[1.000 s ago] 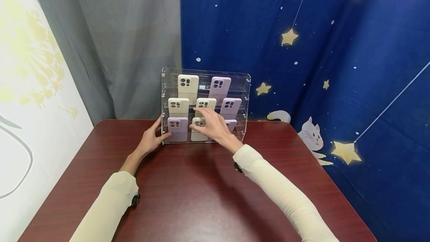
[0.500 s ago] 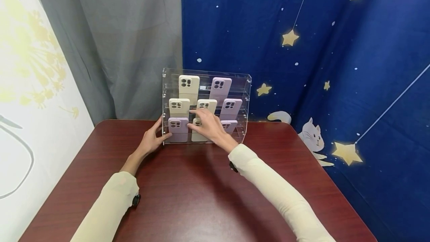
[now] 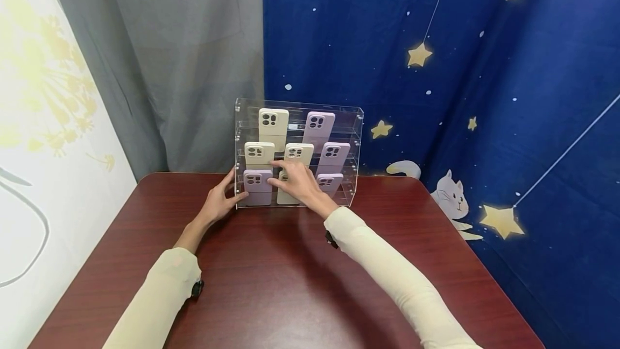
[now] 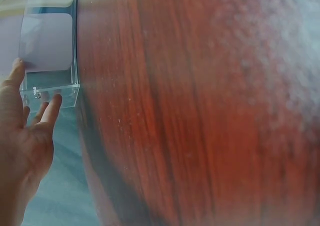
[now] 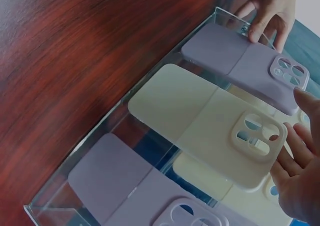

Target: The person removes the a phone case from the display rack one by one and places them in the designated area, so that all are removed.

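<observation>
A clear acrylic rack (image 3: 297, 113) holds several phone cases in three tiers, cream and lilac, leaning with camera cutouts up. At its lower left side my left hand (image 3: 216, 203) grips the side panel, thumb in front and fingers on the outside. My right hand (image 3: 301, 181) is in front of the lower tiers, thumb and fingers spread apart. Its thumb tip reaches the upper right edge of the bottom-left lilac case (image 5: 215, 48), as the right wrist view shows. The bottom-middle cream case (image 5: 175, 98) lies just beside that hand, which partly hides it in the head view.
The rack stands near the back of the dark red wooden table (image 3: 261, 284). Grey (image 3: 189, 69) and blue star-patterned curtains (image 3: 339, 42) hang behind it. Another lilac case (image 5: 112, 178) sits at the bottom right of the rack.
My right hand has shifted left across the bottom row, from the middle cream case to the left lilac one, uncovering the right lilac case. The left hand keeps its hold on the rack.
</observation>
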`<state>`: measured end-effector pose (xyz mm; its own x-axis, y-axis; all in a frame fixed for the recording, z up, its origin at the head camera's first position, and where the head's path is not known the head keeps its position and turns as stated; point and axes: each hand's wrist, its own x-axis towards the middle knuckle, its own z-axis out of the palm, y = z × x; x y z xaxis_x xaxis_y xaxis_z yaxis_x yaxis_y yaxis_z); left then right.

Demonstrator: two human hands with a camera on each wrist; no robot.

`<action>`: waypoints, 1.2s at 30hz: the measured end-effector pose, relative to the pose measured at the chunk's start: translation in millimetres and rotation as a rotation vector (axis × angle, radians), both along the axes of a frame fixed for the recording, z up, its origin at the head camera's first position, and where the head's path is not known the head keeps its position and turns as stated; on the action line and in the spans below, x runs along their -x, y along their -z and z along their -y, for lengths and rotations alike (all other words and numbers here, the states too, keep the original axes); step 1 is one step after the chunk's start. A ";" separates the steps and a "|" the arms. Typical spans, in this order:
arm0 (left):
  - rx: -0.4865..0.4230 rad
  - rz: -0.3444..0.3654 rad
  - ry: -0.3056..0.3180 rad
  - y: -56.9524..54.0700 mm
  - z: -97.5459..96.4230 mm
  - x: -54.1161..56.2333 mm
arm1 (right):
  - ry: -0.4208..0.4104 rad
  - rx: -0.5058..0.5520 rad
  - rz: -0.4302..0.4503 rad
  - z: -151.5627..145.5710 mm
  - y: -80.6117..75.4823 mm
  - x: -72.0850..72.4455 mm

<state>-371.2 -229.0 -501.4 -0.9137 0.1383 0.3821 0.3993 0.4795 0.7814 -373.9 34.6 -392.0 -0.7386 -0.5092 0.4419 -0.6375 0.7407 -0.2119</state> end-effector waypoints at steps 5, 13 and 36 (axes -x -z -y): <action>-0.002 0.010 0.003 -0.5 1.2 -0.9 | 0.017 0.047 0.064 2.6 1.2 2.4; -0.002 0.014 -0.004 -1.2 1.6 0.5 | 0.057 0.039 0.055 4.9 0.3 4.9; -0.010 0.011 -0.014 1.4 2.3 2.7 | 0.018 0.141 0.045 10.1 1.4 7.2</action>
<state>-373.8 -231.3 -502.7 -0.9199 0.1213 0.3730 0.3835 0.4769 0.7908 -381.1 24.4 -393.3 -0.7674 -0.4312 0.4745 -0.6123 0.7125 -0.3426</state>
